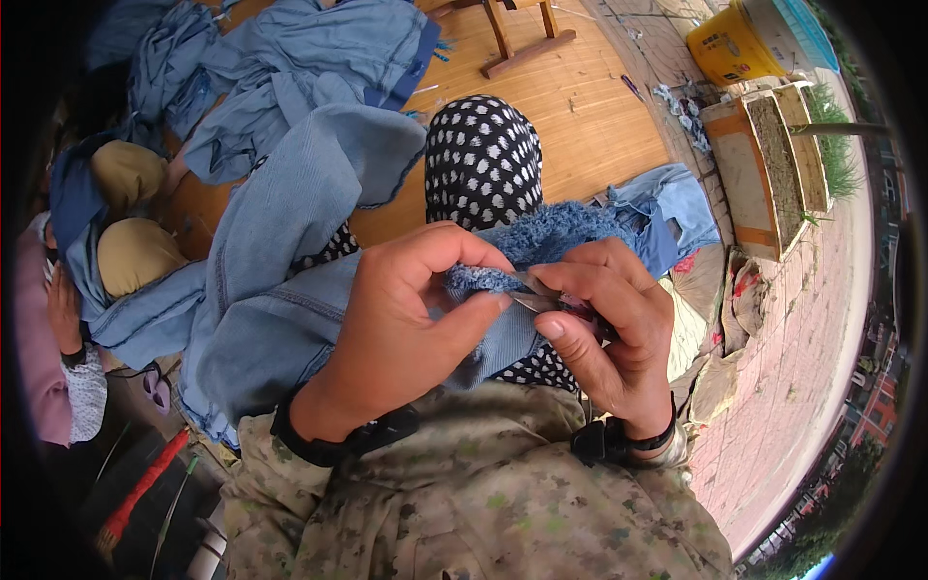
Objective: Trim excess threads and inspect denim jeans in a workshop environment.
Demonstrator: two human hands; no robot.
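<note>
My left hand (406,319) pinches a frayed, fluffy blue denim edge (482,279) between thumb and forefinger. In my right hand (616,319) is a small pair of metal thread snips (533,293), its blades parted at the end of the pinched edge, close to the left thumb. Pale blue denim cloth (275,312) with dark seams spreads over my lap and to the left. A thicker fluffy blue fringe (565,228) lies just beyond my hands, over my knee in black trousers with white spots (482,159).
More denim (304,58) lies heaped on the wooden surface (594,109) ahead. At the left another person's hand (65,312) rests near denim. Wooden stool legs (500,36) stand at the top. A yellow bucket (732,43) and a planter box (761,174) stand on paving to the right.
</note>
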